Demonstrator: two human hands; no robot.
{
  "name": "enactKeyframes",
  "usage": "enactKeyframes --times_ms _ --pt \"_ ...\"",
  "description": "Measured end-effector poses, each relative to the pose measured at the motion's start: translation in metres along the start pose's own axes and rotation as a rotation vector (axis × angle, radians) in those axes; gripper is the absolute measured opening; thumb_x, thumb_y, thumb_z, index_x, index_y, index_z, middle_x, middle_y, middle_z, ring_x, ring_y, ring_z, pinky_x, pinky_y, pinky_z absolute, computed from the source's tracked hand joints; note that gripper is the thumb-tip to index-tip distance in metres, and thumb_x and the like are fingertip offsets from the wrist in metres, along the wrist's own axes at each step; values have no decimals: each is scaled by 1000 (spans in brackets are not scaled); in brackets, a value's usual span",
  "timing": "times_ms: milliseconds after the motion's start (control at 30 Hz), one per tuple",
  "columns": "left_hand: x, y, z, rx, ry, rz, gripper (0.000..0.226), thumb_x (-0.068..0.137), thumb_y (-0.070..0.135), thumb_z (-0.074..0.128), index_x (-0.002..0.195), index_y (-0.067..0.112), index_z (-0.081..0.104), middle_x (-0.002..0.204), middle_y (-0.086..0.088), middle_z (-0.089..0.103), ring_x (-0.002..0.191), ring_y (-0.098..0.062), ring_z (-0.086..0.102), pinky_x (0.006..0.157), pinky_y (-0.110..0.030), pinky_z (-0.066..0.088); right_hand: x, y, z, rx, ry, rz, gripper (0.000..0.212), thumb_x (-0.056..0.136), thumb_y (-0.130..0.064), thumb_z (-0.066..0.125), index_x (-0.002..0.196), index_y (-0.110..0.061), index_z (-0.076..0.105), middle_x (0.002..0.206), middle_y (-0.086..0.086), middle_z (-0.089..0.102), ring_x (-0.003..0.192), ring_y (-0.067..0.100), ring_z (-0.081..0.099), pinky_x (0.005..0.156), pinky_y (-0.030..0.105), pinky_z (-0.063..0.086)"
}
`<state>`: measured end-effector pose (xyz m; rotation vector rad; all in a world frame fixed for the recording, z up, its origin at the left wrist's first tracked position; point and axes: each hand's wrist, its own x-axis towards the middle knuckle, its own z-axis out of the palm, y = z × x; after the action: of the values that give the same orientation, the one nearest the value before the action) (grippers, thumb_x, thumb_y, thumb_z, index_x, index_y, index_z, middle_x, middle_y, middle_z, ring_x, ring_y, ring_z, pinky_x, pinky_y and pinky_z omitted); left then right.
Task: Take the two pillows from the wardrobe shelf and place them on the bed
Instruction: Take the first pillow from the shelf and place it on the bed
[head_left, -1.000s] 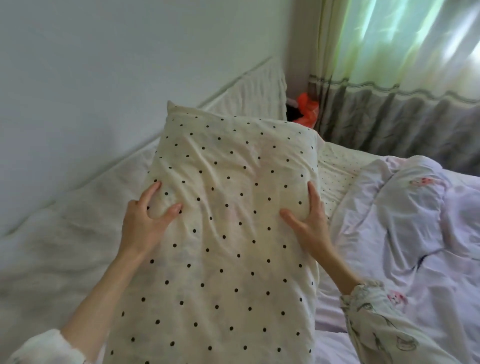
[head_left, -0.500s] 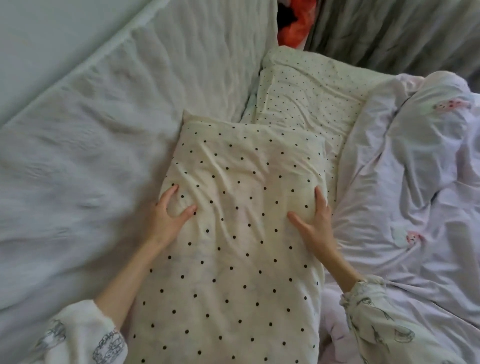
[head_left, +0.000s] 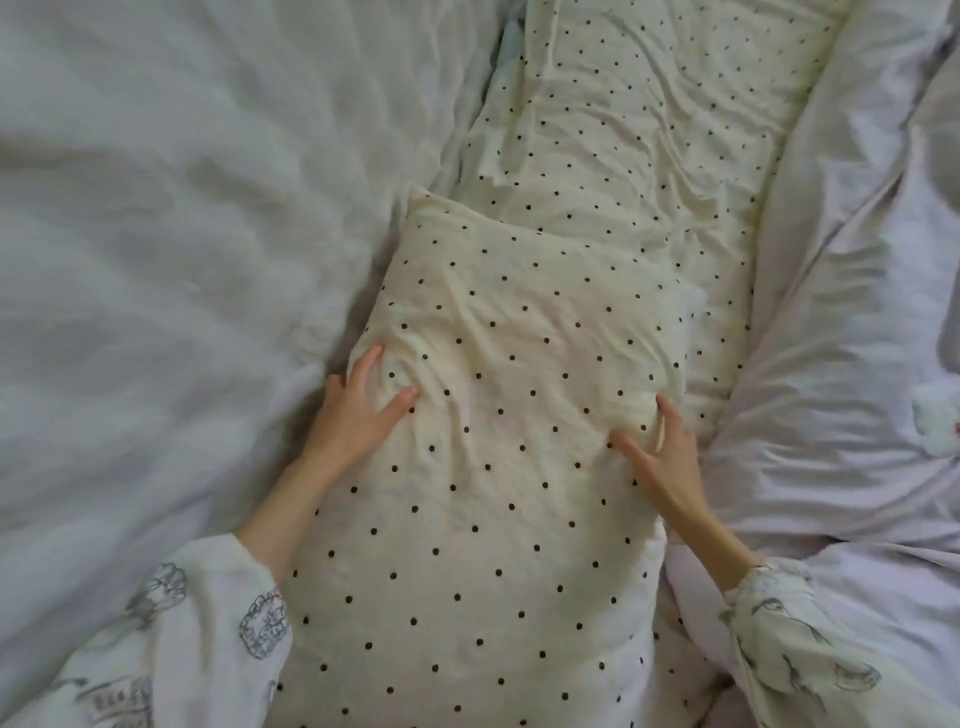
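Observation:
A cream pillow with black dots (head_left: 498, 467) fills the middle of the head view, held low over the bed. My left hand (head_left: 358, 410) grips its left edge, fingers pressed into the cloth. My right hand (head_left: 660, 457) grips its right edge. A second cream dotted pillow (head_left: 639, 119) lies flat on the bed beyond it, and the near pillow's far end overlaps it. The lower part of the held pillow runs out of the frame's bottom.
White crumpled bedding (head_left: 171, 270) covers the left side. A pale lilac duvet (head_left: 852, 364) with a small flower print is bunched along the right. My patterned sleeves (head_left: 208, 639) show at the bottom corners.
The view has tilted down from the wall and curtain to the bed. The held pillow has come down and forward, its far end now over the pillow lying on the bed. Both hands keep their grip.

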<state>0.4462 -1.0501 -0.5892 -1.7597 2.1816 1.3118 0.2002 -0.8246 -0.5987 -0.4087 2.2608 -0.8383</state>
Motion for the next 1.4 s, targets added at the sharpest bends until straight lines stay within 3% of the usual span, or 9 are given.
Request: enactKeyframes --times_ms 200,400,500,600,767,933,1100,1267,1400 --pt "68 37 -9 -211 -20 -60 91 73 64 59 145 25 19 149 -2 33 133 -18 35 109 -34 28 46 -16 5 135 7 63 89 79 -48 65 147 -29 10 148 8 33 132 28 37 107 47 33" --pt "74 82 -17 -354 106 -3 75 63 57 72 126 23 49 119 10 59 106 -9 58 91 -29 47 50 -36 -9 280 -33 -80 61 77 -27 72 124 -42 37 123 -10 55 113 16 54 95 46 46" --pt "84 108 -38 -298 246 121 82 60 66 66 129 26 47 119 13 55 106 -8 54 87 -26 44 67 -56 -18 263 -21 -145 79 77 -35 72 140 -36 25 145 -4 39 131 19 39 108 46 34" --pt "111 122 -49 -126 239 151 77 72 62 57 137 26 37 137 -2 48 123 -19 48 102 -36 39 98 -73 -20 127 -46 -75 91 83 -40 64 148 -27 2 157 2 13 141 22 21 113 42 24" --pt "83 72 -9 351 31 24 70 88 42 48 147 32 12 154 -14 12 139 -34 19 110 -45 22 72 -58 15 -151 -104 -89 85 87 -37 60 148 -23 2 157 0 -11 143 23 12 112 40 20" --pt "-20 -17 8 344 112 125 65 89 40 48 146 33 17 156 -12 8 142 -31 14 112 -47 23 -5 -6 25 -94 -151 -45 77 91 -35 53 148 -31 2 158 4 -4 144 23 8 109 33 16" --pt "-98 -75 4 193 24 -127 71 86 55 45 144 42 6 155 -7 4 141 -31 14 111 -52 22 -83 28 25 21 -268 105 76 94 -29 50 149 -21 -1 156 11 14 139 26 26 106 32 27" --pt "-108 -80 -2 122 -138 -252 95 69 74 53 138 55 -9 156 -11 1 140 -36 17 110 -54 22 -110 37 28 10 -231 103 84 87 -36 60 149 -21 5 157 1 15 142 20 19 111 36 20" --pt "-105 -63 -4 88 -23 -237 99 64 70 63 141 50 4 143 -15 18 130 -36 32 107 -45 28 -118 30 37 42 -211 108 90 78 -37 70 148 -24 14 150 7 31 137 25 30 111 46 27"
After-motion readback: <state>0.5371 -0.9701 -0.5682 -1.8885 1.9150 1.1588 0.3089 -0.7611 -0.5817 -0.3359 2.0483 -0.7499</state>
